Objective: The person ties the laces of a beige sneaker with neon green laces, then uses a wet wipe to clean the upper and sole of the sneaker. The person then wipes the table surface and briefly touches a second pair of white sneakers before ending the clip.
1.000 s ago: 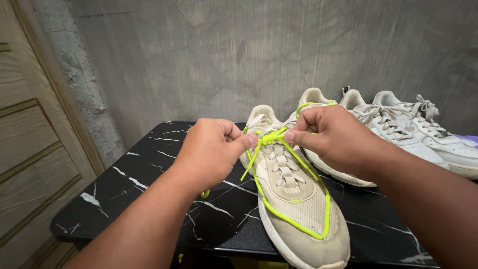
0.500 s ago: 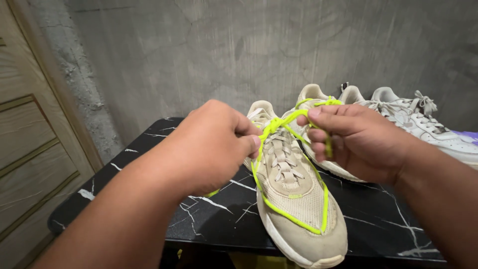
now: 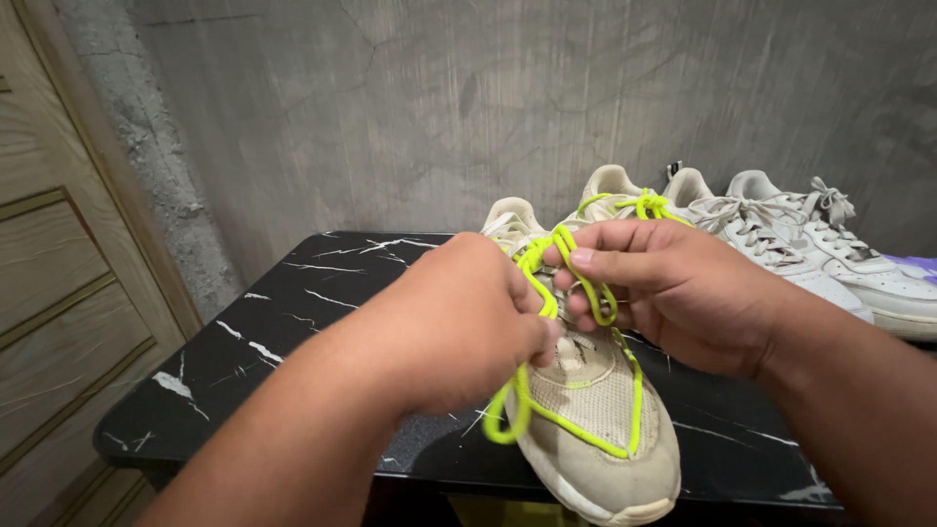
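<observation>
Over the near beige sneaker (image 3: 595,410), both hands work the neon-yellow lace (image 3: 547,263). Left hand (image 3: 459,322) closed, knuckles toward the camera, fingers pinching a strand; a loop hangs below it beside the shoe's toe. Right hand (image 3: 673,288) also closed on the lace, thumb and forefinger nipping a loop that stands above the tongue. Sneaker sits on a black marble-patterned table (image 3: 283,322), toe toward the wearer at the front edge. Its mate (image 3: 610,185) just behind, yellow lace tied. Pair of white sneakers (image 3: 820,249) beside, right. Grey concrete wall (image 3: 439,107) behind; wooden door (image 3: 59,293) left.
</observation>
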